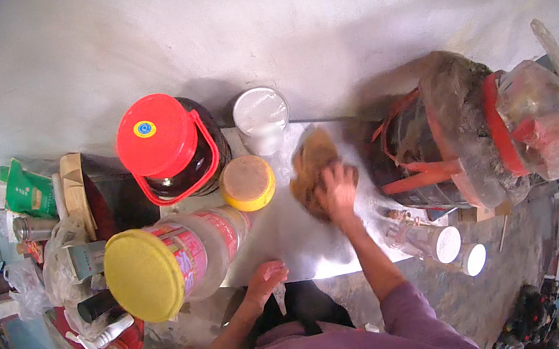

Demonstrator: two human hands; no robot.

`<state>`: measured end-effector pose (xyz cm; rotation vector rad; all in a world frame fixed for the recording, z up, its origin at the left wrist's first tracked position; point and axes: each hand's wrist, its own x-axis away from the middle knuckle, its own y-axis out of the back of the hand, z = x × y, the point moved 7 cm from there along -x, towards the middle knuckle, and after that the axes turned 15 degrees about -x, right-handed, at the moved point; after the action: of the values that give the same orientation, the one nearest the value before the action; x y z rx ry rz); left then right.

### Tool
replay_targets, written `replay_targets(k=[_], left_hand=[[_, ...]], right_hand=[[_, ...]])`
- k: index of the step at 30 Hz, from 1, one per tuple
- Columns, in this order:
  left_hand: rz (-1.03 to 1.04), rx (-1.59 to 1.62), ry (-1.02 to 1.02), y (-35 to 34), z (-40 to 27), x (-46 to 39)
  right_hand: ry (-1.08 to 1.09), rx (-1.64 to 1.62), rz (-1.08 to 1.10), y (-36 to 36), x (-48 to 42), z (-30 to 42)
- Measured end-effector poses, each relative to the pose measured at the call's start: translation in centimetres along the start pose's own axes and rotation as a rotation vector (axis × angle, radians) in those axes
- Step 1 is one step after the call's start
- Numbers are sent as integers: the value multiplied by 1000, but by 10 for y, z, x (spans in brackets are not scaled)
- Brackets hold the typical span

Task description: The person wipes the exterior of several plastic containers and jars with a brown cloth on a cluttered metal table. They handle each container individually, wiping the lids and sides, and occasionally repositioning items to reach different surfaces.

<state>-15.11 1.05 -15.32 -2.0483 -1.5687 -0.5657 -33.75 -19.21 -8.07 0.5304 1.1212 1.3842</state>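
My right hand (338, 189) presses on a crumpled brown cloth (310, 177) lying on the shiny metal tabletop (279, 241); the hand and cloth are a little blurred. At the table's near edge, my left hand (269, 279) is curled around a small whitish, translucent piece (280, 297) that hangs below the fingers; what it is I cannot tell. Left of the cloth stand a jar with a yellow rim and brownish lid (246, 183) and a clear container (261, 116) by the wall.
A dark jar with a red lid (156, 134) and a big clear jar with a yellow lid (144, 275) stand on the left. To the right are a large plastic-wrapped vessel (418, 140) and two white-lidded jars (446, 244). A red stool (131, 346) holds bottles at lower left.
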Motion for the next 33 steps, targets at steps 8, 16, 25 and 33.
replay_targets(k=[8, 16, 25, 33], left_hand=[[37, 4, 68, 3, 43, -21], [-48, -83, 113, 3, -2, -1], [-39, -26, 80, 3, 15, -2], [91, -29, 43, -3, 28, -18]], right_hand=[[191, -430, -463, 152, -93, 67], [278, -138, -599, 148, -179, 80], [-261, 8, -143, -6, -100, -67], [-28, -141, 21, 8, 25, 15]])
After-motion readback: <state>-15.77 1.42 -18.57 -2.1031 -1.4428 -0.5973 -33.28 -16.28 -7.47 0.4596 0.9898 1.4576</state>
